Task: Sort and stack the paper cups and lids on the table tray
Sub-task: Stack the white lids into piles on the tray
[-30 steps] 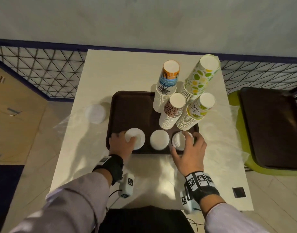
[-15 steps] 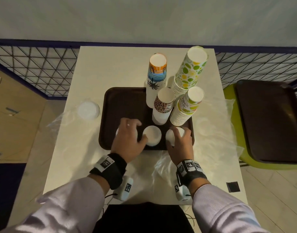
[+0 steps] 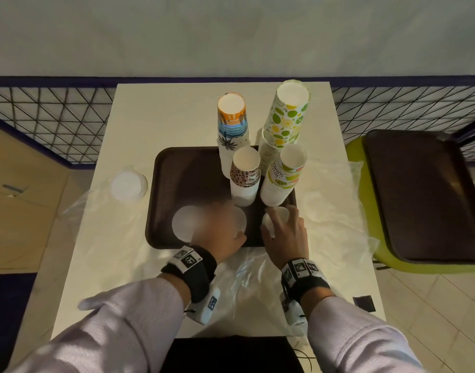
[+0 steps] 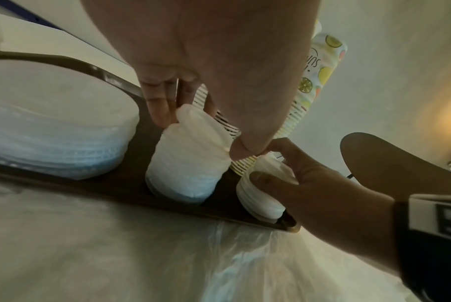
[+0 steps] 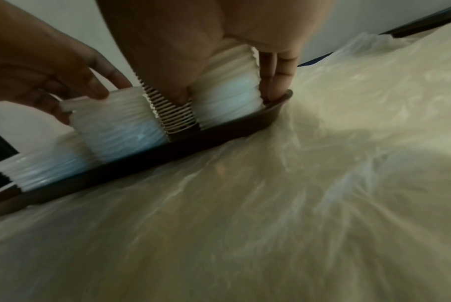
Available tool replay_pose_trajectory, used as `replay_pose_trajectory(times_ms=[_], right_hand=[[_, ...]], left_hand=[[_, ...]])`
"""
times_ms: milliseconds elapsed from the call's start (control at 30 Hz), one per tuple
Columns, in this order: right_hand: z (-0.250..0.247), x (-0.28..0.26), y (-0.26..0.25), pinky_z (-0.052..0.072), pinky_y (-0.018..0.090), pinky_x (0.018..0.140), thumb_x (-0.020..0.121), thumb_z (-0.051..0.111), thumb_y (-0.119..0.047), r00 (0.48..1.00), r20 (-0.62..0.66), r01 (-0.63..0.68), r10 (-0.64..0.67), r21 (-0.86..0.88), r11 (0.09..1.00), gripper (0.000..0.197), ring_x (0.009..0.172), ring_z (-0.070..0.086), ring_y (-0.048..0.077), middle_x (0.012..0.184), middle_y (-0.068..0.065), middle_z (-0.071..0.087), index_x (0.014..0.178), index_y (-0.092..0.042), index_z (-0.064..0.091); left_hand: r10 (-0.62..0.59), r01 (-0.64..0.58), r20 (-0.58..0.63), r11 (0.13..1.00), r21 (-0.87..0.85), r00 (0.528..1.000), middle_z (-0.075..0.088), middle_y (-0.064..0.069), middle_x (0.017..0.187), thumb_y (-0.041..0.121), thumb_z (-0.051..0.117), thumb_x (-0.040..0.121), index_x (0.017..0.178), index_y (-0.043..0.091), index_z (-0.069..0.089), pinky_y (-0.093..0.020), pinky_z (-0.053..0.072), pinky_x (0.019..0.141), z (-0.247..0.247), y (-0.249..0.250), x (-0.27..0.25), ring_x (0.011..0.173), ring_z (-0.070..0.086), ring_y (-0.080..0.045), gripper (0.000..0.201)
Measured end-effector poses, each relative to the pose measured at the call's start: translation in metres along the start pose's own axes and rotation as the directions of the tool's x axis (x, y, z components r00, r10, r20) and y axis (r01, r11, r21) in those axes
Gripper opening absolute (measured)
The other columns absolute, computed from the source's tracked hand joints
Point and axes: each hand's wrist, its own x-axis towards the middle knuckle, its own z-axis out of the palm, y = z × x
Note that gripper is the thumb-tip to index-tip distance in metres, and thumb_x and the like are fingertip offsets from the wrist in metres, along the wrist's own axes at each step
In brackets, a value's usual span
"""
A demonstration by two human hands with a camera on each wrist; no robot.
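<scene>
On the brown tray (image 3: 182, 170) stand several upside-down paper cup stacks: a beach print (image 3: 231, 125), a lime print (image 3: 284, 122), a leopard print (image 3: 244, 176) and a citrus print (image 3: 282, 181). Three white lid stacks line the tray's front edge. My left hand (image 3: 225, 216) (image 4: 201, 134) grips the middle lid stack (image 4: 190, 159) (image 5: 115, 122) between fingers and thumb. My right hand (image 3: 279, 222) (image 5: 229, 92) grips the right lid stack (image 5: 226, 102) (image 4: 263, 196) at the tray's front right corner. The wider left lid stack (image 3: 184, 224) (image 4: 56, 126) stands untouched.
Another white lid stack (image 3: 128, 184) sits off the tray to the left, on crumpled clear plastic (image 3: 336, 211) that covers the white table. A second brown tray (image 3: 424, 195) lies on a green chair to the right. Wire fencing runs behind the table.
My left hand has moved right from the left lid stack to the middle one and taken hold of it. My right hand has stayed on the right lid stack.
</scene>
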Motion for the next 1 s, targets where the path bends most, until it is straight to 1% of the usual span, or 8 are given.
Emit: replay_pose_trajectory(times_ms=[167,300,467,600,700,833,900,1000], right_hand=[[0.000,0.000,0.004,0.053,0.049,0.085,0.090,0.059,-0.049,1.000,0.009,0.005,-0.004,-0.044,0.999,0.051,0.110,0.048,0.037,0.140,0.011,0.036,0.138,-0.041,0.044],[-0.005,-0.002,0.008,0.050,0.048,0.089,0.085,0.060,-0.057,1.000,0.004,0.022,-0.021,-0.036,0.999,0.057,0.118,0.042,0.036,0.147,0.010,0.031,0.139,-0.045,0.043],[-0.012,-0.006,0.010,0.048,0.052,0.093,0.082,0.062,-0.057,0.998,0.029,0.047,-0.047,0.001,0.999,0.074,0.127,0.038,0.036,0.155,0.009,0.024,0.148,-0.055,0.028],[-0.018,-0.011,0.011,0.044,0.052,0.100,0.079,0.062,-0.059,0.998,0.019,0.053,-0.054,0.040,0.998,0.083,0.135,0.034,0.036,0.158,0.009,0.020,0.151,-0.054,0.021],[-0.022,-0.019,0.014,0.044,0.050,0.100,0.076,0.065,-0.057,0.998,-0.041,0.047,-0.043,0.105,0.993,0.083,0.135,0.036,0.035,0.156,0.009,0.026,0.151,-0.045,0.031],[-0.021,-0.026,0.024,0.049,0.051,0.097,0.078,0.062,-0.050,0.997,-0.063,0.055,-0.042,0.216,0.975,0.070,0.127,0.043,0.034,0.150,0.009,0.033,0.143,-0.030,0.045],[-0.017,-0.026,0.029,0.054,0.050,0.092,0.081,0.060,-0.042,0.994,-0.048,0.108,-0.099,0.279,0.954,0.059,0.122,0.047,0.033,0.148,0.008,0.033,0.138,-0.031,0.049],[-0.012,-0.021,0.036,0.056,0.047,0.089,0.086,0.062,-0.030,0.989,-0.040,0.149,-0.144,0.287,0.946,0.048,0.119,0.050,0.033,0.149,0.007,0.032,0.132,-0.037,0.052]], left_hand=[[-0.062,0.064,0.025,0.996,-0.056,0.998,0.037,-0.016,0.144,0.049,0.066,0.088,0.154,0.013,0.029,-0.043,0.046,0.101,0.004,0.005,-0.002,0.127,0.043,-0.036,0.084],[-0.073,0.075,0.020,0.995,-0.066,0.997,0.038,-0.013,0.143,0.052,0.069,0.085,0.156,0.016,0.027,-0.044,0.049,0.099,0.011,0.007,-0.003,0.125,0.046,-0.035,0.089],[-0.086,0.086,0.007,0.993,-0.076,0.996,0.040,-0.014,0.144,0.049,0.069,0.085,0.156,0.018,0.026,-0.043,0.051,0.098,0.015,0.006,-0.001,0.124,0.050,-0.036,0.090],[-0.107,0.109,0.025,0.987,-0.118,0.994,0.037,-0.013,0.143,0.044,0.070,0.085,0.156,0.019,0.026,-0.044,0.050,0.099,0.016,0.008,0.000,0.125,0.048,-0.037,0.088],[-0.107,0.107,0.013,0.984,-0.141,0.994,0.039,-0.014,0.140,0.042,0.074,0.082,0.153,0.019,0.030,-0.045,0.051,0.099,0.017,0.010,0.001,0.123,0.050,-0.037,0.086],[-0.091,0.089,-0.008,0.984,-0.153,0.996,0.044,-0.014,0.138,0.045,0.075,0.081,0.153,0.019,0.030,-0.044,0.048,0.102,0.021,0.016,0.003,0.123,0.050,-0.036,0.089],[-0.083,0.080,-0.011,0.984,-0.162,0.997,0.045,-0.014,0.138,0.046,0.076,0.081,0.155,0.019,0.030,-0.044,0.047,0.103,0.023,0.020,0.003,0.124,0.050,-0.036,0.091],[-0.088,0.082,-0.022,0.978,-0.192,0.996,0.044,-0.014,0.139,0.045,0.077,0.081,0.156,0.019,0.028,-0.045,0.048,0.104,0.024,0.024,0.004,0.125,0.049,-0.035,0.093]])
